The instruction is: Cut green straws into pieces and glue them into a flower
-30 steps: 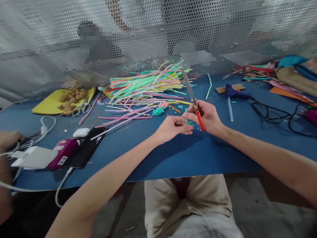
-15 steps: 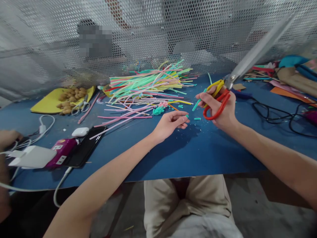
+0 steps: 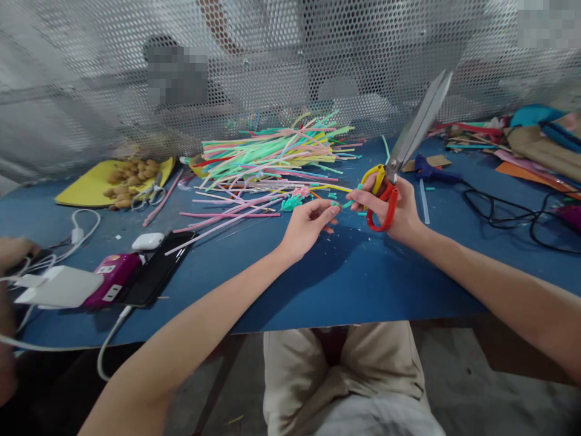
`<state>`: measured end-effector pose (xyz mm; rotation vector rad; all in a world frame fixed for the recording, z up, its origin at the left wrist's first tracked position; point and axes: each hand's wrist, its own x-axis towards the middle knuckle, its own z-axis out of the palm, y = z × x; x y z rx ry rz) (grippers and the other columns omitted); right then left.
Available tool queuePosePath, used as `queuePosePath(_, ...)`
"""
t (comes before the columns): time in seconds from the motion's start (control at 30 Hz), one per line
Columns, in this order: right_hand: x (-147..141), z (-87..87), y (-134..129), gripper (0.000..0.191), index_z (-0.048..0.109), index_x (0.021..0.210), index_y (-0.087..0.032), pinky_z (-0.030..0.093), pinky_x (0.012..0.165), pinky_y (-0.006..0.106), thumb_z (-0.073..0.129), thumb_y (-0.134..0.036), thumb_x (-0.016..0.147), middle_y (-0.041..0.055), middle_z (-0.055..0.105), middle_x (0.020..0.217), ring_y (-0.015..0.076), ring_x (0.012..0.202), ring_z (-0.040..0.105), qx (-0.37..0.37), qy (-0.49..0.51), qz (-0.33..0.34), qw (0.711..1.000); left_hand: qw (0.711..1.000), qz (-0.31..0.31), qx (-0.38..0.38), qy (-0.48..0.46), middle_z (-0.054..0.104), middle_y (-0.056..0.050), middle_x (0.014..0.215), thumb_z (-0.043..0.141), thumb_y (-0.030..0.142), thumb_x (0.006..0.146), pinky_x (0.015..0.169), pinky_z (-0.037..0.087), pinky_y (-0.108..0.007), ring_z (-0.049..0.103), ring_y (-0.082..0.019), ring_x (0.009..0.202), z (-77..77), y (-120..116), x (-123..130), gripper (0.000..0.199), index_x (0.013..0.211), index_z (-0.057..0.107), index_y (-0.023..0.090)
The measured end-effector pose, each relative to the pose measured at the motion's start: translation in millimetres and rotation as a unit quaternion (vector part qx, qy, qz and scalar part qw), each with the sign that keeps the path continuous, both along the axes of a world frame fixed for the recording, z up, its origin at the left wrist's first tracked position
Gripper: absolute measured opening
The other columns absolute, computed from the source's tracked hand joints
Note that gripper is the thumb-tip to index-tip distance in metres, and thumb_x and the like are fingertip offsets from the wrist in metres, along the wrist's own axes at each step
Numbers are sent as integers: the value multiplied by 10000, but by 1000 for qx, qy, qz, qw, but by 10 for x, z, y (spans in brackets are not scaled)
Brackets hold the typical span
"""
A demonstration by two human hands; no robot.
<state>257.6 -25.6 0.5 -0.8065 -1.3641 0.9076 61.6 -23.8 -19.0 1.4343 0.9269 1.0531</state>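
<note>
My left hand [image 3: 308, 227] is closed, pinching a short teal pipe cleaner piece [image 3: 334, 203] between thumb and fingertips. Scissors [image 3: 411, 133] with one red and one yellow handle hang in my right hand [image 3: 402, 209], their blades pointing up and away. The same hand pinches a longer teal pipe cleaner [image 3: 347, 204], whose end comes close to my left fingertips; whether they touch I cannot tell. Just beyond my left hand lie a teal bunch [image 3: 291, 203] and a pink bunch [image 3: 299, 191] of pipe cleaner bits.
A large heap of pipe cleaners [image 3: 272, 148] lies at the back by the perforated metal screen [image 3: 272, 72]. Left are a yellow sheet [image 3: 84, 189] with brown lumps, a phone [image 3: 152, 275] and chargers. A glue gun [image 3: 436, 172] with black cord lies right. Another person's hand [image 3: 18, 251] shows far left.
My right hand has moved left and slightly down with the scissors, bringing the longer teal pipe cleaner close to my left fingertips. The glue gun shows more fully. My left hand shifted slightly left.
</note>
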Motion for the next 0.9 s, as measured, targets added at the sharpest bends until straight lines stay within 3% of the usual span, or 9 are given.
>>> queuePosePath(0.2, -24, 46, -50, 350, 601, 838, -240, 652, 634, 324, 895, -411, 754, -5, 738, 794, 163, 648, 730, 2, 4, 2, 1000, 998, -13, -44, -53, 713, -9, 835, 854, 503, 756, 757, 584, -250, 685, -108, 754, -9, -34, 43, 415, 953, 718, 163)
queuePosePath(0.37, -13, 27, -23, 402, 594, 821, -237, 650, 627, 320, 929, -422, 697, -22, 699, 765, 166, 651, 728, -6, 7, 3, 1000, 982, -76, -121, -126, 770, -51, 956, 874, 451, 760, 905, 583, -299, 734, -129, 854, 4, -70, 55, 393, 980, 728, 160)
queuePosePath(0.63, 22, -28, 31, 382, 620, 823, -222, 646, 652, 319, 927, -415, 702, -24, 658, 782, 156, 666, 710, 36, -22, 22, 999, 976, -110, -157, -102, 790, -72, 985, 887, 404, 764, 888, 600, -268, 740, -114, 826, -4, -53, 27, 378, 1013, 792, 136)
queuePosePath(0.9, 12, -29, 2, 360, 608, 834, -230, 642, 706, 331, 902, -416, 741, -18, 659, 803, 170, 737, 717, 42, -37, 21, 998, 978, -108, -170, -60, 789, -82, 938, 852, 459, 801, 805, 611, -271, 731, -107, 746, -24, -47, -2, 459, 1113, 753, 137)
